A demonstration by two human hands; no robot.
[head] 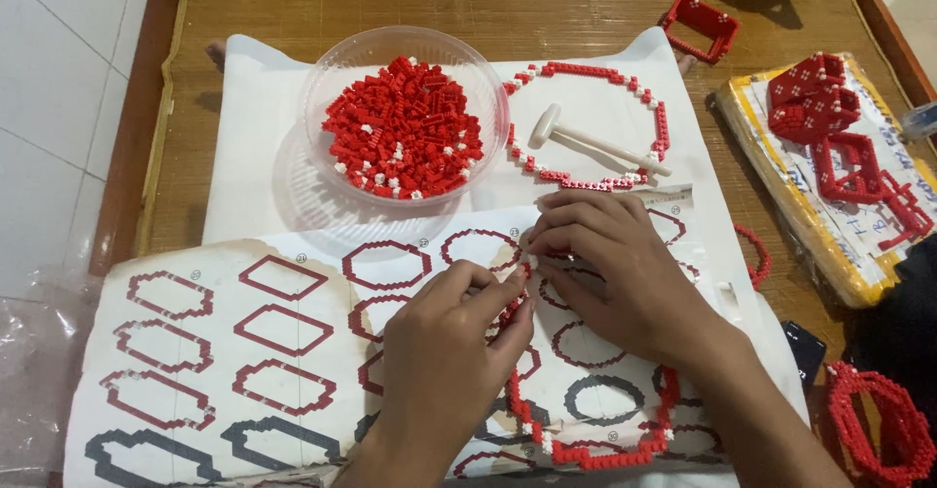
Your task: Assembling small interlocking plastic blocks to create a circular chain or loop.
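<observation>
The red brick ring (586,449), lower centre of the frame, we grasp at its top: left hand (444,351) and right hand (615,273) both pinch it over the pattern sheet (195,351).

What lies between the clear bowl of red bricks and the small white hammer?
In the head view, the left side of a red-and-white brick ring lies between the bowl and the hammer.

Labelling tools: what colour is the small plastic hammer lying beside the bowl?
White, the small plastic hammer; head view.

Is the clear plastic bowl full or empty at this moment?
Partly full. The clear bowl holds a heap of small red and white bricks over its middle, while bare bottom shows around the heap.
</observation>
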